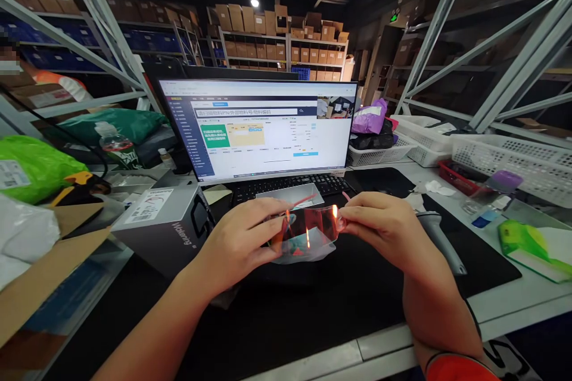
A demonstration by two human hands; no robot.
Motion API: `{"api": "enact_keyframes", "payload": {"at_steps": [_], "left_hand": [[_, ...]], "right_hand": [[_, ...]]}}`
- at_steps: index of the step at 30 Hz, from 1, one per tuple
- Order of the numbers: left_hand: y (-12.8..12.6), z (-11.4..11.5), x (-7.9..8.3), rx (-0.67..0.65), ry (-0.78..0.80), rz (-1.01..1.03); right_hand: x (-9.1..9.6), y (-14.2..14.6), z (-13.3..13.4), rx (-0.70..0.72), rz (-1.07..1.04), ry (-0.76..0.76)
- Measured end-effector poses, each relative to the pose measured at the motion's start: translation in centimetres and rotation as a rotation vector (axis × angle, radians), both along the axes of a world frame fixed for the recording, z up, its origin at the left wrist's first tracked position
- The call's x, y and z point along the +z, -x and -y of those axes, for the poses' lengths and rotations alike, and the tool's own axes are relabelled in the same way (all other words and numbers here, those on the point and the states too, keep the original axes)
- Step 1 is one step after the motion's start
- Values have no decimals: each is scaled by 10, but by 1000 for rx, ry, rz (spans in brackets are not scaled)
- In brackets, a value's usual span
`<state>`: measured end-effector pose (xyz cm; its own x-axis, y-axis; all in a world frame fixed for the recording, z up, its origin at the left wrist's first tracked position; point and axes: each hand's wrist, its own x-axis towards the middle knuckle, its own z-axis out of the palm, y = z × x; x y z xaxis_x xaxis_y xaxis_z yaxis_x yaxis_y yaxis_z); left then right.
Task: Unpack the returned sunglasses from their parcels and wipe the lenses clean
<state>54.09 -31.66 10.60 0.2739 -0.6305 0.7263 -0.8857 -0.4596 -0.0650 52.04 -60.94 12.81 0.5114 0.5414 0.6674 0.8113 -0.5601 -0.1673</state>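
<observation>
A shiny, see-through sheet of red-tinted plastic film (316,224) is stretched between my two hands above the black desk mat. Thumb and fingers of my left hand (245,231) pinch its left side. On the opposite side, my right hand (382,221) grips the edge with closed fingertips. Clear plastic hangs below the red part; whether it is one bag or separate layers I cannot tell. Beside my left forearm stands a grey box (165,226) marked "Wakening", with a white label on top. A pale card or sheet lies behind the film, partly covered by it.
A lit monitor (263,131) stands behind a black keyboard (333,181). A handheld scanner (442,244) lies right of my right hand. White baskets (513,158) line the right side. An open cardboard box (58,274) and a green bag (38,169) are on the left.
</observation>
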Motion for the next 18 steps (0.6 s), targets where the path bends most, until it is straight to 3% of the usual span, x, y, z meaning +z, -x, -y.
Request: {"api": "enact_keyframes", "payload": {"at_steps": [12,18], "left_hand": [[-16,-1,-6,23,64,51],[-27,-2,-14,114,201,-106]], "right_hand": [[-4,-15,-2,-70,-86,-44],[3,-22,-3,-190,-171,-140]]}}
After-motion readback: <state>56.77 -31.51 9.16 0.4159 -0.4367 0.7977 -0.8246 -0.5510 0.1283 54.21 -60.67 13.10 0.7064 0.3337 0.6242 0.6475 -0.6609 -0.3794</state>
